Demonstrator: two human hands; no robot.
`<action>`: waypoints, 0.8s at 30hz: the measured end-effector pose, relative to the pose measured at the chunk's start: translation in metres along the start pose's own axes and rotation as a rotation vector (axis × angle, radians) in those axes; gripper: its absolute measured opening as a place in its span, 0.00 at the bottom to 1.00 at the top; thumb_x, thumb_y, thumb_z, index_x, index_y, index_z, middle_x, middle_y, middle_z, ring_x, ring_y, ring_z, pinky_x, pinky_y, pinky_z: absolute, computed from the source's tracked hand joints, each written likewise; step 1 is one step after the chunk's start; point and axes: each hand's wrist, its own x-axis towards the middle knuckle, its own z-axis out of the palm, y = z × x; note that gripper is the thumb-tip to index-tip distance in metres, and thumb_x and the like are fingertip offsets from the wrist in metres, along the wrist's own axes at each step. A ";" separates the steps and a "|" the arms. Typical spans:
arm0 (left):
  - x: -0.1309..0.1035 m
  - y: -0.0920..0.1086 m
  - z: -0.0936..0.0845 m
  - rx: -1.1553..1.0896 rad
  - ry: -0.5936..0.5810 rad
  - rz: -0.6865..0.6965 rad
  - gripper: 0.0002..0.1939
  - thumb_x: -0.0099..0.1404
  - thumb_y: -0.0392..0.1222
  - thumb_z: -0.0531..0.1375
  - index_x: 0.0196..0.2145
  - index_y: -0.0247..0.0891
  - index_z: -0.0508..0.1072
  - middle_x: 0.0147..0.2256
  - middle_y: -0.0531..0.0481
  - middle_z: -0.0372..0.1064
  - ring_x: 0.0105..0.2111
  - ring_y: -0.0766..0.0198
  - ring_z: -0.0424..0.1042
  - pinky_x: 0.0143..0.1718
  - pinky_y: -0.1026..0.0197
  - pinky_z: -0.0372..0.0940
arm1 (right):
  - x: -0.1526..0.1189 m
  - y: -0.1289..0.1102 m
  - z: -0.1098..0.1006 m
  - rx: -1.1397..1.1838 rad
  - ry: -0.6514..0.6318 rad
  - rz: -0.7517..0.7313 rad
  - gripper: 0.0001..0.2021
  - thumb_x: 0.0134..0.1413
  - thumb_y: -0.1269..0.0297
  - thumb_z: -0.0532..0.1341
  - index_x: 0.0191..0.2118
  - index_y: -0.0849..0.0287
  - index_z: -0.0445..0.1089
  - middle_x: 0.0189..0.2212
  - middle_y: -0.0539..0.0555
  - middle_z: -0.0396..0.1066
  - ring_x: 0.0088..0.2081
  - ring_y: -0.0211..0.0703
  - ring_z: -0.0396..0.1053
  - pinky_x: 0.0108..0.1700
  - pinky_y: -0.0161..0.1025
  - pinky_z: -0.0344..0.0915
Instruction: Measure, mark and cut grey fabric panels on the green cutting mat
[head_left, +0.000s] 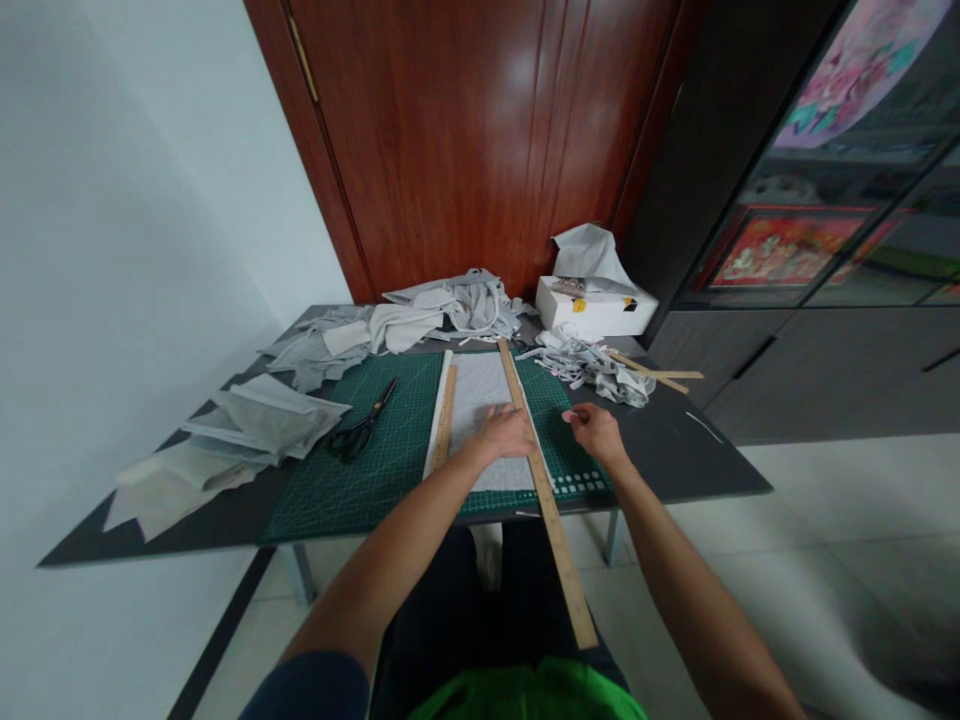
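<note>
A light grey cloth (477, 395) lies flat on the green cutting mat (394, 450). A long wooden ruler (551, 515) runs along its right side and sticks out past the table's front edge. My left hand (508, 432) rests on the cloth and the ruler, its fingers spread near the ruler's middle. Right of the ruler, above the mat, my right hand (595, 430) is closed on a small pink object (570, 415), too small to name. A shorter wooden ruler (445, 415) lies along the cloth's left side.
Black scissors (364, 423) lie on the mat's left part. Grey fabric pieces (262, 415) cover the left side of the table (675, 455), with more fabric (450, 305) behind. A white box (596, 308), scraps (600, 368) and crossed wooden strips (671, 376) are at the back right.
</note>
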 end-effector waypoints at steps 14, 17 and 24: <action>0.004 -0.013 0.037 -0.058 0.296 0.002 0.13 0.69 0.35 0.58 0.39 0.43 0.84 0.54 0.50 0.79 0.56 0.52 0.72 0.62 0.46 0.64 | 0.031 -0.012 0.045 -0.143 -0.009 -0.075 0.12 0.65 0.70 0.59 0.46 0.59 0.80 0.42 0.62 0.83 0.44 0.51 0.80 0.44 0.38 0.69; 0.004 -0.013 0.039 -0.076 0.314 0.007 0.13 0.69 0.35 0.58 0.38 0.42 0.84 0.52 0.49 0.80 0.56 0.53 0.73 0.61 0.48 0.65 | 0.027 -0.012 0.042 -0.203 -0.002 -0.052 0.12 0.66 0.66 0.59 0.47 0.58 0.80 0.42 0.64 0.82 0.42 0.53 0.80 0.43 0.40 0.69; 0.015 -0.016 0.029 -0.152 0.306 0.006 0.14 0.64 0.29 0.58 0.34 0.42 0.83 0.44 0.49 0.82 0.53 0.56 0.76 0.61 0.53 0.66 | 0.014 -0.033 0.048 -0.180 0.074 -0.328 0.18 0.60 0.75 0.56 0.51 0.65 0.79 0.45 0.67 0.78 0.46 0.53 0.76 0.51 0.42 0.68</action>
